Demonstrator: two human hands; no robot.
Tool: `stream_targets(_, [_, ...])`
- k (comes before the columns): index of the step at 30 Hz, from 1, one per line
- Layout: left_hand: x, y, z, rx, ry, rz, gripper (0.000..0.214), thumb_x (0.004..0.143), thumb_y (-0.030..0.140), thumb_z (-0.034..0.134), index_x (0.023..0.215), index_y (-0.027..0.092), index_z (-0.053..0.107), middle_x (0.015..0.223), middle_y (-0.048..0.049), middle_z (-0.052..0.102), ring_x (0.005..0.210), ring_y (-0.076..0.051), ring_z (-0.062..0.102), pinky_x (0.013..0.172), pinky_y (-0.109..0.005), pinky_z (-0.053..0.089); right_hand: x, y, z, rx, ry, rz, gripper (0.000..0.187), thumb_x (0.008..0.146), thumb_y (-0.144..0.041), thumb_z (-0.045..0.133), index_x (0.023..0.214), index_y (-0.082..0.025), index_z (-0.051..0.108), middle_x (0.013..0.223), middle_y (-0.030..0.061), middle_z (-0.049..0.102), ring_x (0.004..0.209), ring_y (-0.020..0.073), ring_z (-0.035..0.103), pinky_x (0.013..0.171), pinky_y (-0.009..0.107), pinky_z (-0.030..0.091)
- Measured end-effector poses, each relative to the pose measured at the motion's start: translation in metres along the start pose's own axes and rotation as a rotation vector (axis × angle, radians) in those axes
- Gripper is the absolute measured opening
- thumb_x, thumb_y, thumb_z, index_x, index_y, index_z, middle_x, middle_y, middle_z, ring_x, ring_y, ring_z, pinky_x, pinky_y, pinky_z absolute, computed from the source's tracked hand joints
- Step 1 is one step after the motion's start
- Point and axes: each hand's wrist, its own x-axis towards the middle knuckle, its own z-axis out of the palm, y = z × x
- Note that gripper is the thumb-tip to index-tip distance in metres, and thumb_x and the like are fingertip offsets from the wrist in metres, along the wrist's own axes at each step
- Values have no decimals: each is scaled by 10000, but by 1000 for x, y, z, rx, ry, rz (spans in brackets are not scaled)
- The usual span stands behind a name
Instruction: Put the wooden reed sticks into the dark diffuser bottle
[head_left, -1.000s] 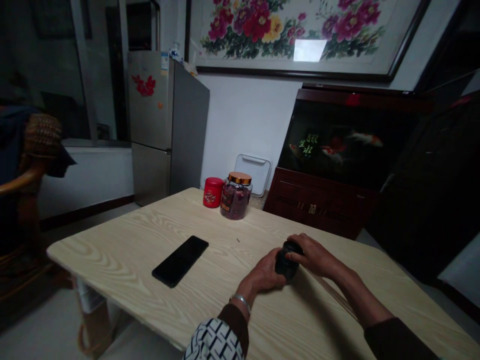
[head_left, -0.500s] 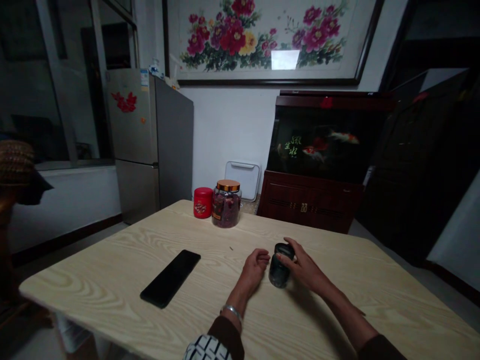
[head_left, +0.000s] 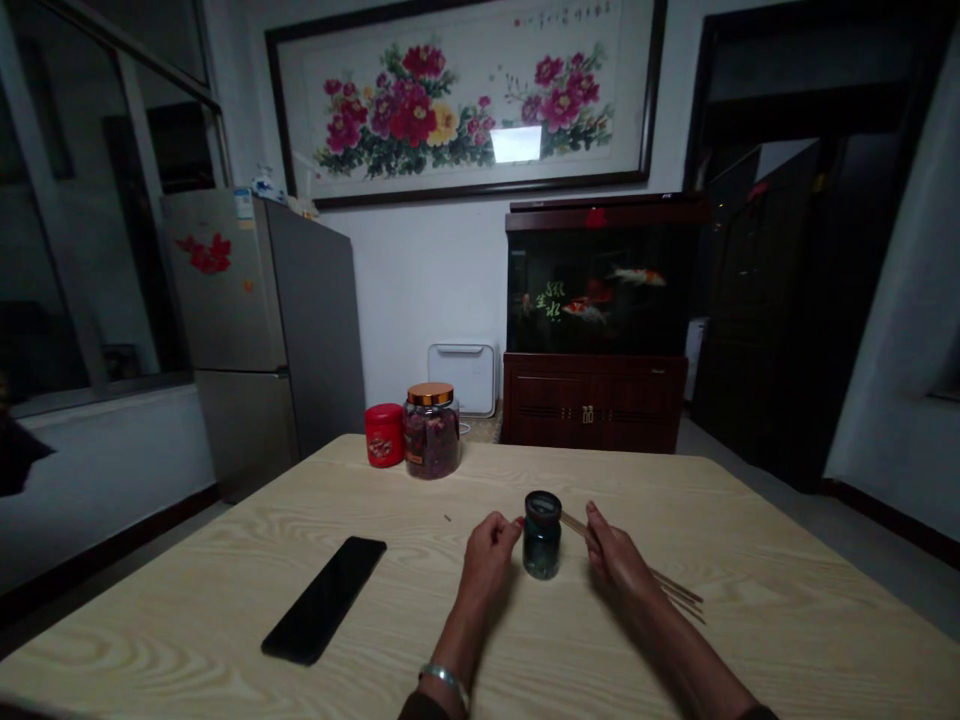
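A small dark teal glass jar (head_left: 542, 548) stands upright on the table between my hands. Several thin wooden sticks (head_left: 577, 526) are gripped in my right hand (head_left: 621, 555), just right of the jar. Their near ends lie by its rim, and their far ends fan out behind my wrist. My left hand (head_left: 487, 550), with a silver bangle at the wrist, is curled closed on the jar's left side. A small red spot shows at its fingertips, close to the glass; whether it grips anything is hidden.
A black phone (head_left: 325, 600) lies on the wood-grain table (head_left: 187, 610) to the left. At the far edge stand a red canister (head_left: 385, 436) and a copper-lidded jar of dark purple pieces (head_left: 433, 435). Beyond the table is a fish tank (head_left: 600, 290) on a cabinet.
My right hand has let go of the small jar and now holds thin sticks. My left hand has curled closed beside the jar. The camera view has shifted slightly right and up.
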Motion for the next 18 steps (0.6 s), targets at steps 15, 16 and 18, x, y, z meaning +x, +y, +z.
stream_targets(15, [32,194,-11,-719,-893,-96,714,694,864,463,548,201,241,460,91,189,406,-58,174,417,-193,245,-3,-187,-22,436,-863,-123,720,709,-928,184,535,-231,243,435,-105,179,381,45,128,386,199,152])
stream_targets(16, [32,193,-11,-732,-912,-116,720,684,876,449,544,202,240,458,91,178,403,-58,167,414,-193,243,-3,-187,-23,444,-890,-120,722,703,-931,178,535,-231,239,432,-104,182,379,44,129,384,198,156])
stream_targets(18, [33,184,-9,-758,-932,-158,727,675,890,427,539,202,234,454,94,154,397,-56,143,405,-191,231,-1,-181,-24,462,-923,-102,721,704,-929,168,537,-231,233,427,-105,187,373,42,128,381,195,157])
